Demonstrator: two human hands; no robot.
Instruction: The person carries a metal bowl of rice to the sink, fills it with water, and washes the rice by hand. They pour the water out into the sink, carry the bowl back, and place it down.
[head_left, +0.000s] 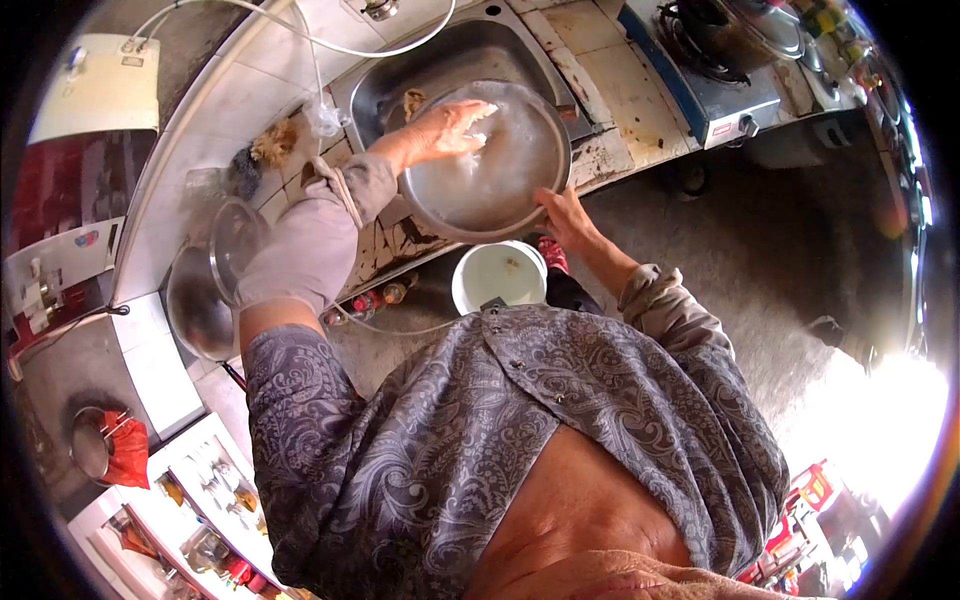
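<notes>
A wide round metal basin (520, 190) of cloudy water sits tilted over the front part of the steel sink (390, 80). My left hand (445, 132) is above the water at the basin's left side, its fingers apart, with white foam or wet glare at the fingertips. Nothing shows in its grasp. At the basin's lower right, my right hand (565, 216) is closed on the rim, with the thumb on the near edge. Below the basin stands a white bucket (480, 285) with a little pale liquid in it.
A gas stove (735, 105) with a dark pot stands on the counter at the right. Tan scrubbers (273, 143) lie left of the sink, and a white hose (330, 45) loops above it. Metal pans (195, 305) lean at the left. Bottles (368, 301) lie beside the bucket.
</notes>
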